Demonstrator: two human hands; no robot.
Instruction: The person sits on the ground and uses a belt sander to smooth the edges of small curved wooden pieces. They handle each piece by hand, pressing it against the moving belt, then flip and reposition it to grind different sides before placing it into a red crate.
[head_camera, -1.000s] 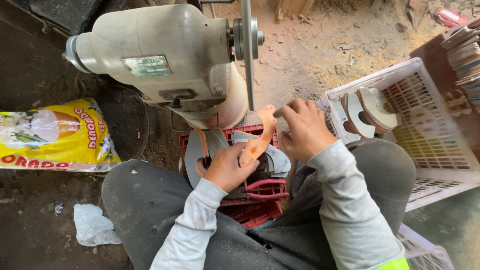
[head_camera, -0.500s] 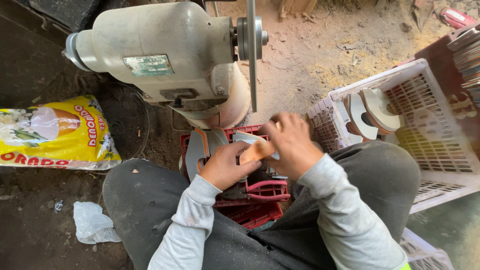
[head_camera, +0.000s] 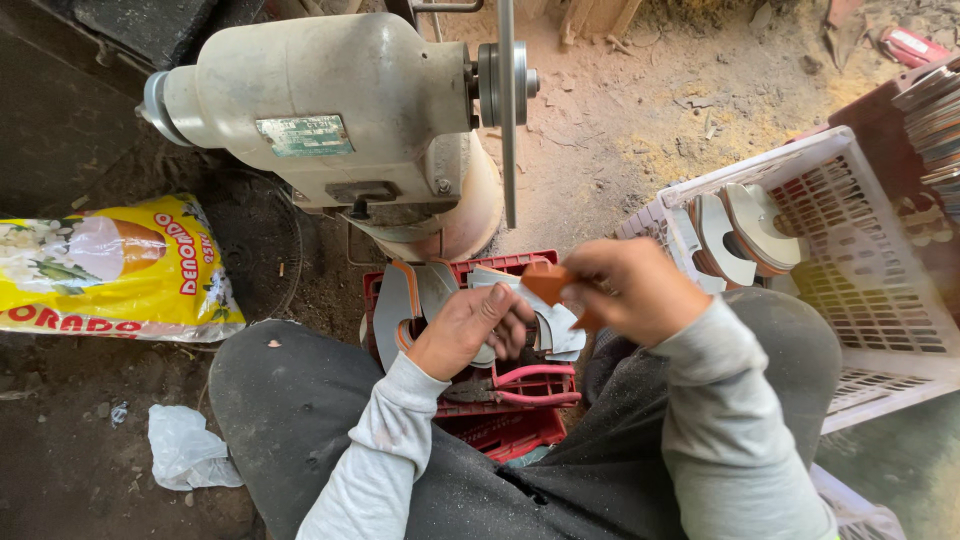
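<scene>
- Right hand (head_camera: 640, 290): closed on an orange-brown curved wooden piece (head_camera: 548, 283), held over the red crate (head_camera: 500, 425).
- Left hand (head_camera: 470, 330): fingers curled, gripping pale curved pieces (head_camera: 545, 325) at the crate's top edge.
- Piece likely light, stiff, thin; best pinched at its ends.

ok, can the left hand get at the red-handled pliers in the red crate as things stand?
Probably yes. The red-handled pliers lie uncovered on top of the red plastic crate, just below the left hand, with nothing between them. But that hand rests on a curved grey piece, so it would have to let go first.
</scene>
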